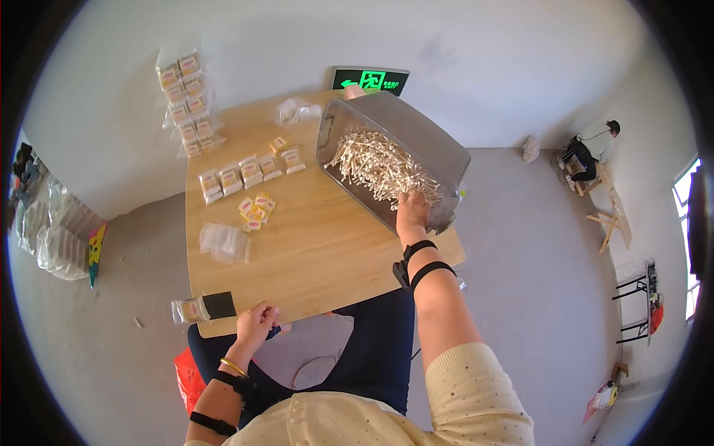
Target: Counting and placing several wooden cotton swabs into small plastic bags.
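Note:
A large grey plastic bin [416,123] is tilted on the far right of the table, its open side facing me. Loose cotton swabs [379,165] fill much of it. My right hand [413,212] reaches into the near end of the bin, its fingers hidden among the swabs. Down at the front edge of the table, my left hand [257,325] has its fingers curled in; whatever they may hold is hidden. Left of it lie a black pad [220,305] and a clear bag with a yellow-and-white card [193,310], which sticks out past the table edge.
Several filled swab packs [251,172] stand in a row on the wooden table [320,260]. Nearer lie loose cards [256,211] and empty clear bags [224,242]. More packs [189,100] stack up at the far left corner. A person [587,154] sits far right.

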Available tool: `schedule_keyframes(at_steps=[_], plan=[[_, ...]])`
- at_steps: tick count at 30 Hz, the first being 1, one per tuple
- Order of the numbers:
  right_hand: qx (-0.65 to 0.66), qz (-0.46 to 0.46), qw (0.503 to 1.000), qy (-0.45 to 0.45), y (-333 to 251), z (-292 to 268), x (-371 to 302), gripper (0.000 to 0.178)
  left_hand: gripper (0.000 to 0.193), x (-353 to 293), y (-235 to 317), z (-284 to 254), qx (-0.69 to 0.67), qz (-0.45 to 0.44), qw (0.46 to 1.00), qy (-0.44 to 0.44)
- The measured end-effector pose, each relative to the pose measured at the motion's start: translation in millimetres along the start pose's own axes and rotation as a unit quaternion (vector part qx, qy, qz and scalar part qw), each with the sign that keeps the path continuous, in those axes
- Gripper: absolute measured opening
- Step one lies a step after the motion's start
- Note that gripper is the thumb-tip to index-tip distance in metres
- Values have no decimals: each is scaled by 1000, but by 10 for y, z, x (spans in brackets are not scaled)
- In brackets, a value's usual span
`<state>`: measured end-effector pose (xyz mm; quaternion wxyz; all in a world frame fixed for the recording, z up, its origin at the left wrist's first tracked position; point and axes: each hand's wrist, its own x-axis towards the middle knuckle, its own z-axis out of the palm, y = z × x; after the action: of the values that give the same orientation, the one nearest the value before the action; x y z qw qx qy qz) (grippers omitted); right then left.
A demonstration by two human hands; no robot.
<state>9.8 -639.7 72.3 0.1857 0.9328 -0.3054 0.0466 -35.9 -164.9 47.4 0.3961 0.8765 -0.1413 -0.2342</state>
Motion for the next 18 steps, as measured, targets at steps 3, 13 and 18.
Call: schedule_keyframes(at_steps=[3, 13, 18], plan=[[15, -8, 999, 48, 47, 39, 106, 19, 21, 6, 7, -44, -45, -21, 999, -16], [180, -124, 975, 27, -363, -574, -3, 15, 20, 9, -23, 9, -48, -3, 999, 11], [192, -250, 945, 88, -1210, -528, -525, 16, 20, -3, -15, 26, -40, 13, 999, 19]])
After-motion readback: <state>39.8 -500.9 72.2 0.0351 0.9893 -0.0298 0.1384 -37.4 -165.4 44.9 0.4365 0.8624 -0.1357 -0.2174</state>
